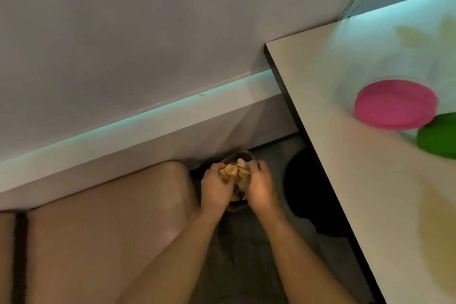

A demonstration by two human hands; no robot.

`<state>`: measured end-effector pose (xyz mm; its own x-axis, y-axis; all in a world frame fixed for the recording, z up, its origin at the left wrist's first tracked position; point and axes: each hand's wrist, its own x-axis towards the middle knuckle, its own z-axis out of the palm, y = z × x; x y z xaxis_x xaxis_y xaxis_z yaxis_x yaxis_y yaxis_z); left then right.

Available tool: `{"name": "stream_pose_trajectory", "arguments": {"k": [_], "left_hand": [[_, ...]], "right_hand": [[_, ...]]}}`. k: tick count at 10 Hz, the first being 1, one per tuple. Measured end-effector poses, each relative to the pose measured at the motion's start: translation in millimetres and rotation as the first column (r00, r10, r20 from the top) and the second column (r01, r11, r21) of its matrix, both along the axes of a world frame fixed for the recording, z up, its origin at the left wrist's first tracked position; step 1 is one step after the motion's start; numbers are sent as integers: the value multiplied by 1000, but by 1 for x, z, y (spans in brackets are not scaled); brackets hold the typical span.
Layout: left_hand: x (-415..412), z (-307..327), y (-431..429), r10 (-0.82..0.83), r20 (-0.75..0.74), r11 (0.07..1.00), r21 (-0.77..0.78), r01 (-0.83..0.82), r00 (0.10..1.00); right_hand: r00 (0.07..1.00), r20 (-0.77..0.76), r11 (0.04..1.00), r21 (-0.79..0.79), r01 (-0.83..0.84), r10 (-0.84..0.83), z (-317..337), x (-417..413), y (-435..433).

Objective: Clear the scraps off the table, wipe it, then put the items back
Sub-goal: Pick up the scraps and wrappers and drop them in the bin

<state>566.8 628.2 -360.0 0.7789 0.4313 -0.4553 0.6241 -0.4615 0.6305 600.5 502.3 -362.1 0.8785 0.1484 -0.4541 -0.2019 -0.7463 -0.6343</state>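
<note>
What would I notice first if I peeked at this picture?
Two hands first: the left hand and right hand clutch crumpled yellowish scraps low in the middle, over a small dark bin on the floor. Next, the bright pink dish on the table at the right, with a green thing beside it.

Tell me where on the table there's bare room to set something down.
Bare tabletop runs along its dark edge, beside the pink disc, and widens this side of the green item. Around those two it is crowded. On the floor, the left hand and right hand grip scraps over the small bin, filling that gap.
</note>
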Motion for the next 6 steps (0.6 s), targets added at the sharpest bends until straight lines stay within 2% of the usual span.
{"name": "stream_pose_trajectory", "arguments": {"k": [1, 2, 3, 4, 5, 6], "left_hand": [[11, -61, 11, -101, -91, 992, -86, 93, 991], [17, -96, 23, -215, -155, 965, -184, 186, 964], [16, -106, 35, -301, -192, 945, -192, 265, 934], [11, -77, 38, -346, -196, 932, -185, 312, 918], [6, -16, 35, -385, -163, 920, -143, 364, 909], [-1, 65, 31, -423, -166, 905, -32, 424, 891]], "right_hand": [[990, -52, 991, -10, -132, 132, -59, 10, 8], [932, -193, 944, -63, -324, 307, -128, 21, 9], [932, -183, 936, -111, -334, 311, -133, 24, 9], [961, -97, 961, -82, -265, 257, -87, 13, 6], [973, -91, 974, -60, -220, 214, -14, 2, -2], [978, -70, 979, -39, -200, 197, 69, -8, -14]]}}
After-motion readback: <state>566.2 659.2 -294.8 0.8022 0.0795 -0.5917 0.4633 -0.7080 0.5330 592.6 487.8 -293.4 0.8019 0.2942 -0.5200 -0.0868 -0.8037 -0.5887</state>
